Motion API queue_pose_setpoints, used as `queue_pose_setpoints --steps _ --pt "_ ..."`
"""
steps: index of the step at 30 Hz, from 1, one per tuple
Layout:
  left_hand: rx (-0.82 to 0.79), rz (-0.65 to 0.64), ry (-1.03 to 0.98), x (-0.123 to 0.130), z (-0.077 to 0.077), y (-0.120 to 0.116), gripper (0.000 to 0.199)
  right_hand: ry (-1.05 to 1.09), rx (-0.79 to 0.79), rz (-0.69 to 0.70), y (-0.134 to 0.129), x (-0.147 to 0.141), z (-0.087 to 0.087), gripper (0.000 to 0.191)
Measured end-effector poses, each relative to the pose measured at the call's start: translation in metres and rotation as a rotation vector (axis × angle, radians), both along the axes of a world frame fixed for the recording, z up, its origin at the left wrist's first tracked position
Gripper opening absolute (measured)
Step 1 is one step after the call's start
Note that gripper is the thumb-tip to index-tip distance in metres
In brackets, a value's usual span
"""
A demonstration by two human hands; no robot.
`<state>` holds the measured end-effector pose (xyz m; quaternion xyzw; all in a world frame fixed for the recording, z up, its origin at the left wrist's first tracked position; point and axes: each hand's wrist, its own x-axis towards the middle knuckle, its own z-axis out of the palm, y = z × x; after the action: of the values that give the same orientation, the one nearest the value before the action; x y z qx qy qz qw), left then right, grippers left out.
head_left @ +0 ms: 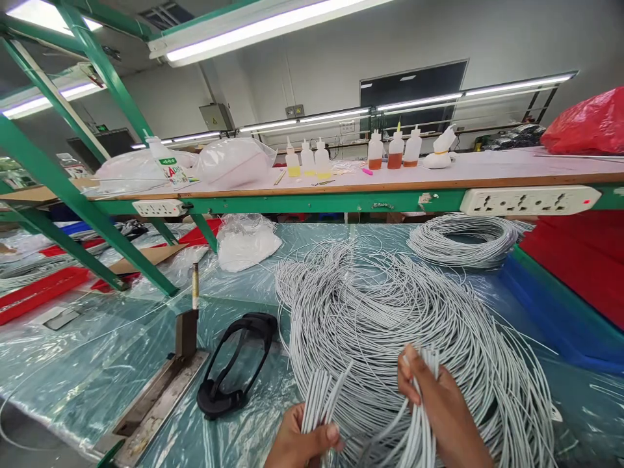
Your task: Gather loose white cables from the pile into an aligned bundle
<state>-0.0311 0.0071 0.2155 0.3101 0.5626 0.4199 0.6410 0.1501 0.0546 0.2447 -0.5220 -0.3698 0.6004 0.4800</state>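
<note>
Low in the head view, my left hand [307,439] is closed around a bundle of grey cables [319,396], their cut ends sticking up above the thumb. My right hand [433,396] grips a second bunch of grey cables [420,429], pinched between thumb and fingers, with the strands running down out of the picture. Behind and beneath both hands spreads a large tangled heap of the same thin grey cables [380,305]. The lower parts of both bunches are cut off by the frame's bottom edge.
Left of the heap lie a black strap-like headset [238,364] and a metal fixture [166,390] with an upright post. Another cable coil [463,240] sits behind, near blue and red bins [580,279]. A shelf [341,188] carries squeeze bottles, plastic bags and power sockets.
</note>
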Motion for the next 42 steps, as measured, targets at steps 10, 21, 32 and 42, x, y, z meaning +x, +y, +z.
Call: queue_pose_setpoints --steps 10,21,32,42 --pt "0.049 -0.035 -0.047 0.025 -0.002 0.008 0.051 -0.019 0.031 -0.075 -0.017 -0.028 0.012 0.071" --pt "0.060 -0.069 -0.159 0.030 -0.006 0.009 0.046 -0.088 0.037 -0.144 -0.012 -0.023 -0.003 0.062" --pt "0.068 0.125 -0.078 0.027 0.009 0.010 0.049 -0.039 0.082 -0.179 -0.005 -0.012 -0.011 0.059" --pt "0.133 0.173 -0.099 0.046 0.000 0.004 0.044 -0.041 0.082 -0.209 -0.019 -0.044 0.004 0.053"
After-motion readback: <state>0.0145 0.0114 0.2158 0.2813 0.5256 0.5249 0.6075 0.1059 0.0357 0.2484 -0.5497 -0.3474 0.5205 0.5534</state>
